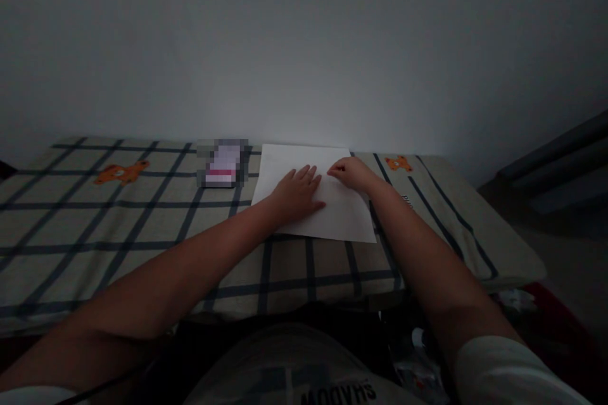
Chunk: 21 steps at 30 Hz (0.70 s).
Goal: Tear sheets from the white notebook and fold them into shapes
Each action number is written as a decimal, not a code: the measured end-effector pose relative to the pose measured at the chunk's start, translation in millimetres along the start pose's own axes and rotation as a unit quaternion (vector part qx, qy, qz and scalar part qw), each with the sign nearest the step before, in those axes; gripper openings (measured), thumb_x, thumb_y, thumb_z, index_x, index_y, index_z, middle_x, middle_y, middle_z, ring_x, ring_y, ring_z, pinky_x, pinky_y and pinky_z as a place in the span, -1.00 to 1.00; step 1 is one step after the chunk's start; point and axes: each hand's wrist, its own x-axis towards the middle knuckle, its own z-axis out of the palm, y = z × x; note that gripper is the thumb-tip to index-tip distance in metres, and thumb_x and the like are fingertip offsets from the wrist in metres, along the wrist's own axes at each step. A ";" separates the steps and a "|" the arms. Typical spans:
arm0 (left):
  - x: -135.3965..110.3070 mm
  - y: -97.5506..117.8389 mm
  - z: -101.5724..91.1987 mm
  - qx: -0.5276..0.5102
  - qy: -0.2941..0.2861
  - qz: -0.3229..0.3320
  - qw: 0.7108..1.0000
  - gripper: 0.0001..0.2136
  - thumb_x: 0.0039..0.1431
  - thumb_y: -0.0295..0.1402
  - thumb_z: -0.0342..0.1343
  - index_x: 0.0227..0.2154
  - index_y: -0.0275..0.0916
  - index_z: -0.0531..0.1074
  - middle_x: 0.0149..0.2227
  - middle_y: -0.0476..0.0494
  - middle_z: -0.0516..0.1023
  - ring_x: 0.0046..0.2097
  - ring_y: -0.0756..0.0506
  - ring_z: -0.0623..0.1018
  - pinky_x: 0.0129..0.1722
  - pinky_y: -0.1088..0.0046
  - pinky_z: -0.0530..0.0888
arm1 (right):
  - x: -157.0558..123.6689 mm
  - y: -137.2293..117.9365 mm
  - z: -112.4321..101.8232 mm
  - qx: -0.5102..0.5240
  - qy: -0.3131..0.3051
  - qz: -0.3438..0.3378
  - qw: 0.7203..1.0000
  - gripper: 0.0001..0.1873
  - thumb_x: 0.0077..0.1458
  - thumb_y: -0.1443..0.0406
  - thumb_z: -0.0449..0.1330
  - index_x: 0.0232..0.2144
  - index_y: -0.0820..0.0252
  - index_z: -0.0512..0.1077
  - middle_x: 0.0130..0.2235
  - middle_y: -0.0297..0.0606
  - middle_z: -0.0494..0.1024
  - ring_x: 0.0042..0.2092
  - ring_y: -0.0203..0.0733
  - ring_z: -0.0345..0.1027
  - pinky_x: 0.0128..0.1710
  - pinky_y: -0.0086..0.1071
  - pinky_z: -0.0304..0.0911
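Note:
A white sheet of paper (332, 221) lies flat on the checked tablecloth, below the wall. My left hand (299, 195) rests on its left half, fingers spread and palm down. Over the right half, my right hand (349, 172) is closed, with the fingertips pinched together and pointing left at the sheet. Whatever the pinch holds, if anything, is too small and dark to make out. The two hands are apart, with a narrow strip of paper between them.
A phone (224, 164), blurred by pixels, lies left of the paper. Orange bear prints mark the checked tablecloth (156, 221). A grey wall (304, 44) rises behind the table. Below the table's right front edge are a clear plastic item (418, 367) and red cloth (560, 323).

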 end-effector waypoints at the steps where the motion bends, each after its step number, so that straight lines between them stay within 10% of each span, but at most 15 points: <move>1: 0.7 -1.3 4.1 -0.007 0.011 -0.009 1.000 -0.27 0.36 0.06 -0.14 0.38 -0.42 0.11 0.45 -0.45 0.02 0.46 -0.34 0.04 0.38 0.03 0.06 | -0.3 0.7 2.1 0.013 0.006 -0.004 1.000 -0.75 0.24 0.25 0.20 -0.22 0.26 0.65 -0.20 -0.08 0.68 -0.20 -0.16 0.50 -0.19 -0.35 0.25; 8: -2.6 -7.5 21.1 -0.052 0.025 -0.042 0.997 -0.24 0.35 0.14 -0.25 0.40 -0.35 0.08 0.45 -0.36 0.02 0.46 -0.33 0.04 0.37 -0.13 -0.01 | -12.5 -14.4 7.4 -0.069 0.088 -0.034 0.993 -0.77 0.25 0.26 0.18 -0.15 0.18 0.62 -0.02 -0.10 0.58 0.03 -0.03 0.40 0.05 -0.16 0.21; 21: -13.0 -9.6 11.7 -0.024 0.017 -0.135 0.990 -0.22 0.29 0.21 -0.23 0.40 -0.21 0.12 0.44 -0.40 0.04 0.46 -0.36 0.06 0.35 -0.12 0.02 | -39.4 -64.5 29.5 -0.122 0.020 -0.056 0.991 -0.56 0.33 0.44 -0.10 0.12 0.38 0.43 0.16 0.02 0.45 0.13 -0.03 0.29 0.09 -0.25 0.26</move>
